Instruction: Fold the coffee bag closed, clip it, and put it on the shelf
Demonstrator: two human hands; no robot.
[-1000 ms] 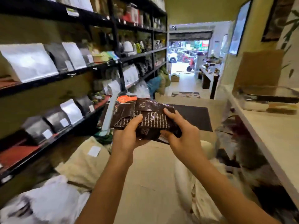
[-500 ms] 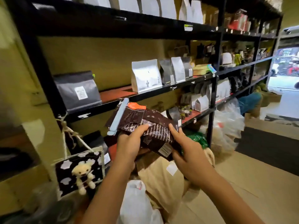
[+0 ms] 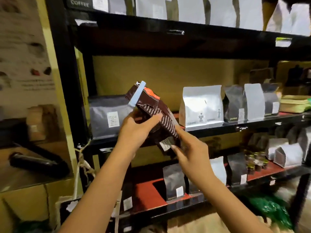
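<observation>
I hold a dark brown coffee bag (image 3: 152,108) with an orange patch, tilted with its top to the upper left. A pale blue clip (image 3: 137,93) is clamped across its folded top. My left hand (image 3: 134,132) grips the bag's middle from the left. My right hand (image 3: 190,153) holds its lower end near the barcode label. The bag hangs in front of the middle shelf (image 3: 218,127) of a black rack, in the gap between a grey bag (image 3: 107,115) and a silver bag (image 3: 201,105).
More silver and grey coffee bags (image 3: 252,103) stand along the middle shelf to the right. Dark bags (image 3: 174,181) sit on the red lower shelf (image 3: 148,194). White bags line the top shelf (image 3: 185,12). A black upright (image 3: 64,73) stands left, with a box (image 3: 36,121) beyond.
The view has turned left and closer to the rack. Both hands have lifted the clipped bag up to middle-shelf height and tilted it more upright.
</observation>
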